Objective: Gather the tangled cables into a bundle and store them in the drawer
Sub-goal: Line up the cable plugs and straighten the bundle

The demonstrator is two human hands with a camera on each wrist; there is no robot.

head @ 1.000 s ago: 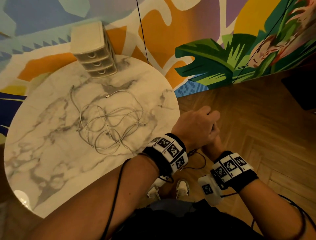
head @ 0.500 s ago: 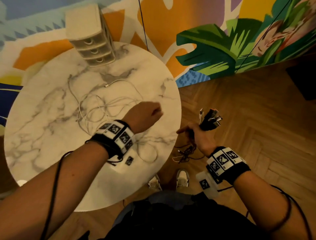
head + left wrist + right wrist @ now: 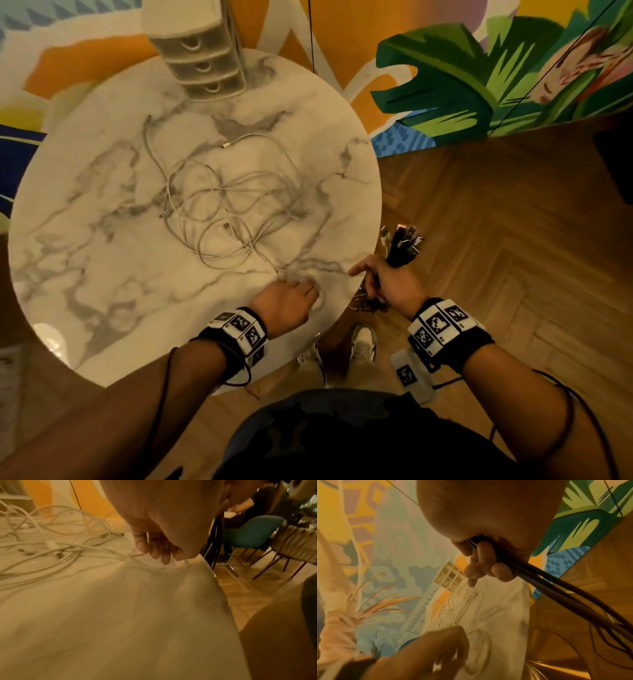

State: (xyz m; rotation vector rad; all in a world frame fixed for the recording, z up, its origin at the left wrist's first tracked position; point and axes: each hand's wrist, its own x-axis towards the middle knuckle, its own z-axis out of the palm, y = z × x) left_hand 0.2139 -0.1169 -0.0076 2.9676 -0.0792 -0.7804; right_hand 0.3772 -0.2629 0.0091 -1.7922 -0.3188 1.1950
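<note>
The right hand is fisted round a bundle of dark cables off the table's edge, plugs fanned above the knuckles and loose tails dangling below the wrist; its forefinger points free toward the other hand. The left hand sits fingers down on the marble table, fingertips curled onto a loop of white cable at the near rim; whether they already pinch it or merely rest on it cannot be told.

Beyond the left hand's knuckles sprawls the tangle of white cables, loops crossing one another, a plug end lying at its far side; farther still, past the tangle, stands the small drawer unit, all three drawers apparently closed.

The risks, as judged from here: a pull on the near loop may drag the whole knot toward the rim and spill it to the floor, or tighten the crossings instead of freeing them; the dangling dark tails may snag the table edge; with both hands occupied, no hand is free to open a drawer.
</note>
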